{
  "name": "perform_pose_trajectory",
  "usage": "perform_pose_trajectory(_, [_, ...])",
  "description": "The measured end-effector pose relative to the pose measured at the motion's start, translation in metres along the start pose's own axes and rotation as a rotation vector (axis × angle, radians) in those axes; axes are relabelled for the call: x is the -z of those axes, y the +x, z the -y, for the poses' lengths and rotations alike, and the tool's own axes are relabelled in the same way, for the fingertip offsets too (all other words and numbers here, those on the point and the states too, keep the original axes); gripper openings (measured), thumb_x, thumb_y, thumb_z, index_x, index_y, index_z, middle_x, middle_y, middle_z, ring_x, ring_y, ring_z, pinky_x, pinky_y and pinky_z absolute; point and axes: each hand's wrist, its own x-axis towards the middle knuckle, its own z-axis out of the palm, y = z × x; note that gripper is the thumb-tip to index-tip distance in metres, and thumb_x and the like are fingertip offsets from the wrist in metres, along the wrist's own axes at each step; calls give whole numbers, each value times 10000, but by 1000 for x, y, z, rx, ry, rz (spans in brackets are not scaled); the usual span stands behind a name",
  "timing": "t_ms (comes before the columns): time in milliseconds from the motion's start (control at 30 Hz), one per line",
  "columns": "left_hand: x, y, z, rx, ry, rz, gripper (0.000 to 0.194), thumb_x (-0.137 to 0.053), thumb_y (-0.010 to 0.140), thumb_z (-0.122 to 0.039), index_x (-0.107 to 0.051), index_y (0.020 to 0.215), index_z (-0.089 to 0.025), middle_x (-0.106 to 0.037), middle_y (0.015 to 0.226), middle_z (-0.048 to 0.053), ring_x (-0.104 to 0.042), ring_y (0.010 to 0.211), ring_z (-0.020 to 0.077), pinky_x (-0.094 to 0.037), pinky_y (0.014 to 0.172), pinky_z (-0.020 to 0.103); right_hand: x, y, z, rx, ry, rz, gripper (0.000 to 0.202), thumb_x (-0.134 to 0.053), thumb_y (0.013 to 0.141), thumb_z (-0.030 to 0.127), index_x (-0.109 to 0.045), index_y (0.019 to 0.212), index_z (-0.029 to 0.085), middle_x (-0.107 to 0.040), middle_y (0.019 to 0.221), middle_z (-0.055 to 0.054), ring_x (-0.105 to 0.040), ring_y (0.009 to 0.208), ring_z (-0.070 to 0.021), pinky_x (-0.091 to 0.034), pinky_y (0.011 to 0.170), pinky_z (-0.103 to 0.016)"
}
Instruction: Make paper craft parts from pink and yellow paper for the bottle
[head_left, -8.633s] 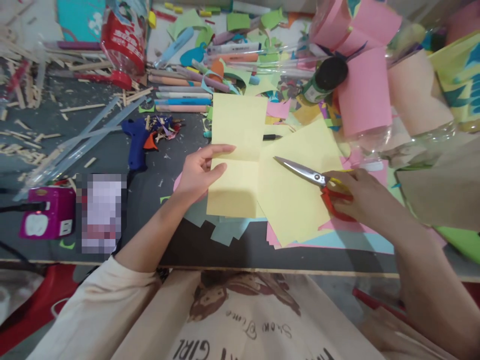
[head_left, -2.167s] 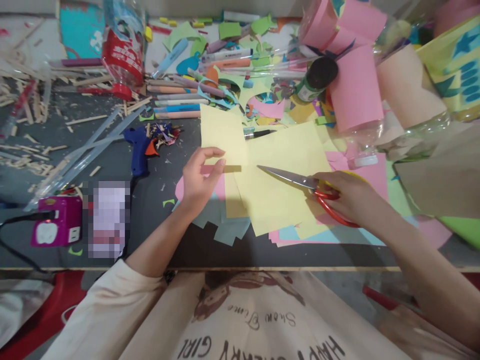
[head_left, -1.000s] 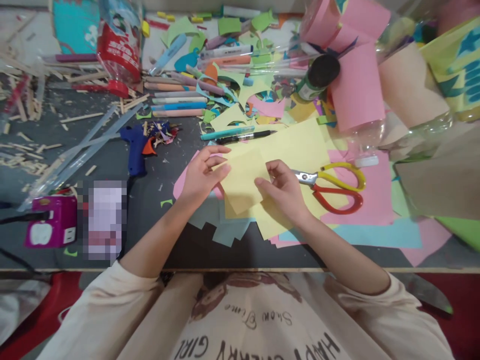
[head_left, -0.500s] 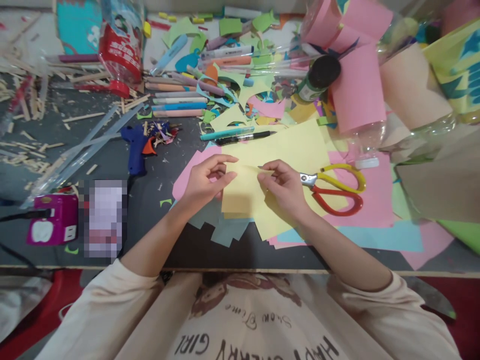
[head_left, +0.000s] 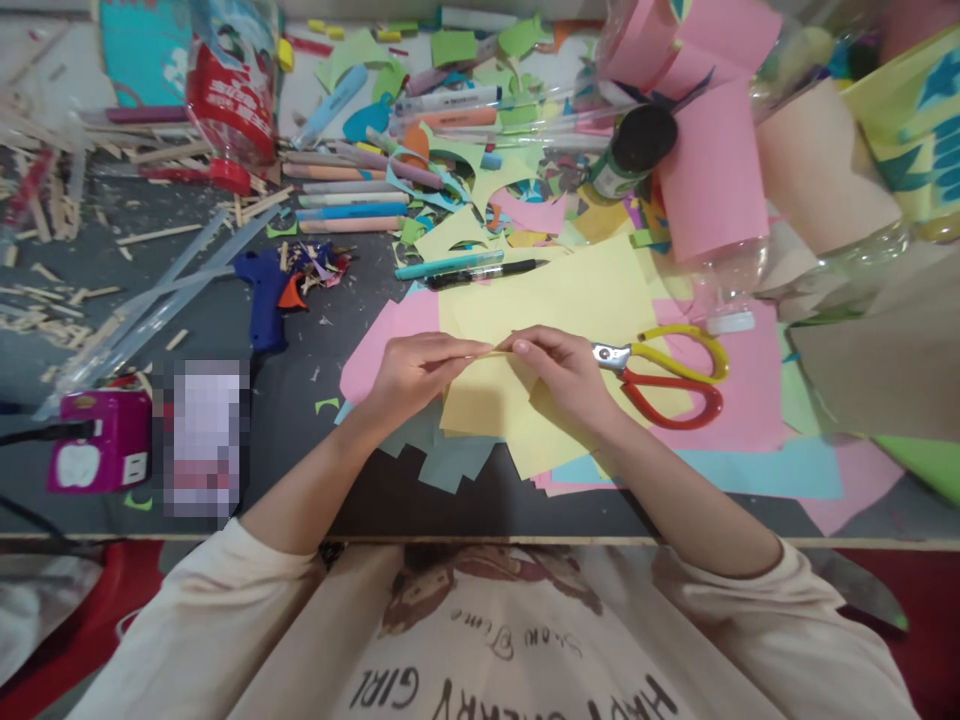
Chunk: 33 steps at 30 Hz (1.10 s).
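Note:
Above a stack of yellow paper [head_left: 562, 300], my left hand [head_left: 420, 375] and my right hand [head_left: 559, 370] meet at the fingertips. Both pinch a small, thin piece of yellow paper [head_left: 496, 352], seen nearly edge-on between them. Its full shape is hidden by the fingers. Scissors [head_left: 667, 378] with one yellow and one red handle lie just right of my right hand. A black pen [head_left: 487, 274] and a teal pen [head_left: 448, 265] lie side by side at the stack's top edge.
A blue glue gun [head_left: 266, 300] and a purple box [head_left: 101, 440] are on the left. Markers [head_left: 352, 205], paper scraps and a red-labelled bottle [head_left: 232, 100] fill the back. Pink-wrapped bottles [head_left: 712, 180] and a dark-lidded jar [head_left: 643, 140] stand at the right.
My left hand has moved right and its fingertips have closed on the yellow piece, which only my right hand held before. The view has shifted slightly.

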Motion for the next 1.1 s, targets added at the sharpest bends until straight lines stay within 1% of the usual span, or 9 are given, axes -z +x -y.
perform_pose_trajectory(167, [1, 0, 0, 35, -11, -12, 191, -628, 874, -334, -795, 926, -256, -784, 847, 21, -532, 421, 54, -415, 425, 188, 0, -1, -8, -45, 4, -3, 230, -741, 747, 465, -740, 773, 236, -675, 681, -1, -541, 618, -138, -424, 556, -292])
perform_pose_trajectory(267, [2, 1, -6, 70, -20, 16, 234, -613, 875, -363, -785, 966, -234, -786, 883, 40, -627, 553, 96, -461, 484, 196, -1, -1, -9, -48, 16, -9, 161, -744, 741, 392, -746, 778, 235, -707, 721, -6, -573, 632, -137, -442, 567, -293])
perform_pose_trajectory(367, [2, 1, -10, 67, 21, 81, 318, -652, 844, -459, -769, 1015, -218, -787, 957, 64, -699, 721, 149, -505, 568, 215, -2, -1, -9, -10, 3, 10, 90, -734, 743, 317, -746, 775, 233, -728, 763, -13, -635, 710, -151, -492, 639, -309])
perform_pose_trajectory(433, [1, 1, -11, 53, 64, 85, 324, -672, 826, -500, -775, 965, -226, -791, 937, 55, -702, 716, 152, -497, 567, 218, -4, -2, -9, 15, -5, 17, 68, -728, 741, 293, -741, 768, 232, -732, 774, -16, -655, 742, -159, -514, 664, -314])
perform_pose_trajectory(567, [0, 1, -8, 126, 41, 24, 269, -674, 831, -480, -781, 868, -235, -760, 716, 6, -592, 478, 98, -430, 451, 213, -4, -3, -9, 20, -4, -6, 82, -744, 712, 297, -737, 767, 236, -733, 809, -21, -654, 776, -169, -534, 690, -325])
perform_pose_trajectory(700, [0, 1, -6, 222, -67, -20, 252, -708, 806, -456, -782, 875, -226, -622, 487, -39, -489, 341, 78, -369, 359, 200, -1, -3, -10, -9, 17, -37, 130, -772, 689, 316, -755, 799, 247, -697, 787, -12, -598, 735, -154, -494, 627, -303])
perform_pose_trajectory(867, [0, 1, -4, 213, -133, -38, 253, -720, 795, -444, -787, 830, -203, -663, 542, -15, -485, 356, 64, -378, 351, 180, 1, -3, -14, -56, 90, -18, 119, -785, 696, 345, -773, 757, 244, -608, 611, 16, -498, 592, -118, -390, 523, -267])
perform_pose_trajectory(1000, [2, 1, -4, 222, -143, -24, 264, -718, 795, -427, -788, 814, -173, -699, 591, 7, -480, 370, 49, -363, 356, 160, 2, -3, -14, -67, 65, -26, 178, -803, 678, 391, -783, 739, 226, -595, 556, 21, -447, 533, -100, -346, 491, -261])
perform_pose_trajectory(1100, [2, 1, -6, 256, -133, 6, 312, -700, 799, -457, -787, 868, -166, -718, 632, 18, -485, 392, 54, -394, 381, 165, 2, -2, -13, -57, 41, -34, 188, -804, 673, 405, -784, 734, 228, -598, 543, 24, -433, 509, -96, -335, 478, -260])
